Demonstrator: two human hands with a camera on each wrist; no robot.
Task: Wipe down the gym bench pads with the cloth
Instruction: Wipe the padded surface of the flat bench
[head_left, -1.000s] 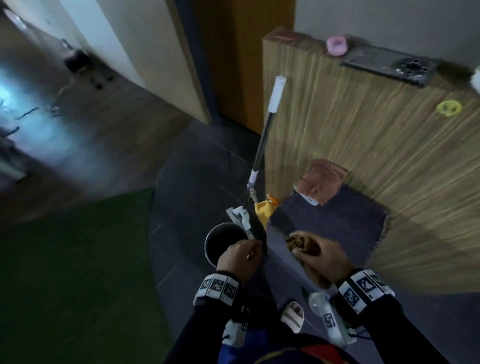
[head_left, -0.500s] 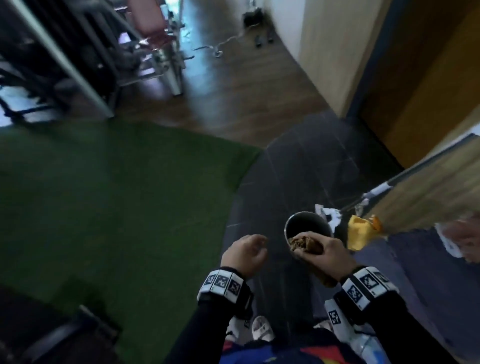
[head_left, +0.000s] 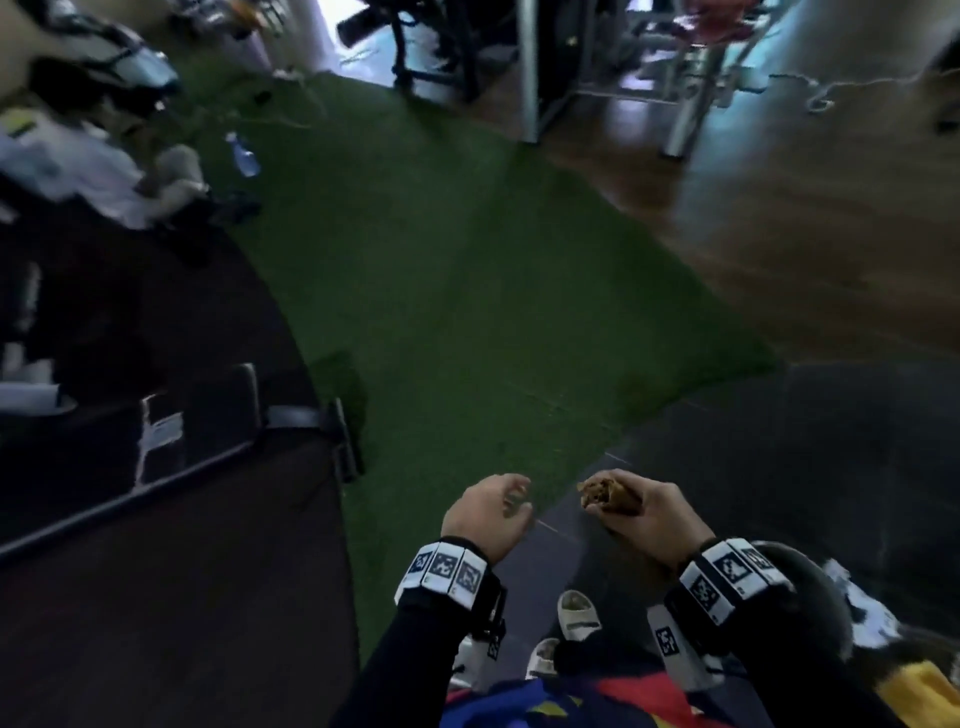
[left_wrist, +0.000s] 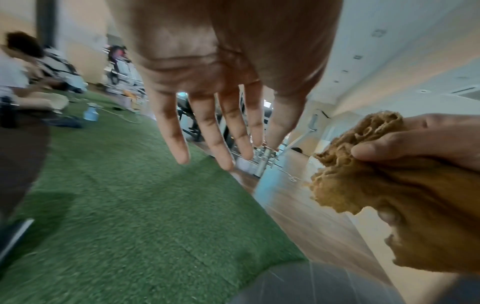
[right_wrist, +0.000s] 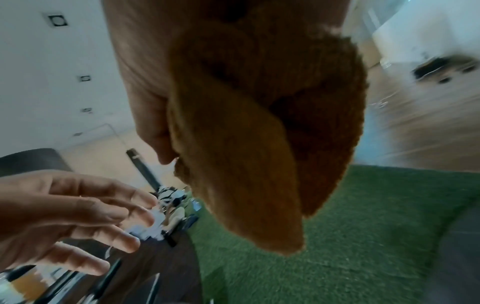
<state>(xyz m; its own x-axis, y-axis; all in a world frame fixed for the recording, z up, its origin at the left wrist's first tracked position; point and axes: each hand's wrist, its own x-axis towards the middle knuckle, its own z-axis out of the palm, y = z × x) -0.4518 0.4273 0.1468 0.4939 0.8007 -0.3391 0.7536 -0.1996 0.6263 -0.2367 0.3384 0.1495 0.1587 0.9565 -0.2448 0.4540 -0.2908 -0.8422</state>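
A crumpled brown cloth (head_left: 605, 496) is bunched in my right hand (head_left: 618, 506), which grips it at waist height over the dark tiled floor. The right wrist view shows a fold of the cloth (right_wrist: 259, 144) hanging below the palm. To its left my left hand (head_left: 511, 501) holds nothing, and its fingers (left_wrist: 221, 133) spread straight and relaxed in the left wrist view, beside the cloth (left_wrist: 376, 195). A dark padded bench (head_left: 171, 571) with a black frame fills the lower left, a short way from my left hand.
A green turf mat (head_left: 467, 312) stretches ahead, with wooden floor (head_left: 831, 234) to its right. Gym machines (head_left: 545, 52) stand at the far end. A blue bottle (head_left: 241, 156) and a seated person (left_wrist: 15, 82) are at the far left. A metal bucket (head_left: 810, 582) sits behind my right wrist.
The view has swung left, away from the wooden counter and mop towards the turf and bench. My right hand still grips the cloth. My left hand's fingers have loosened from a fist.
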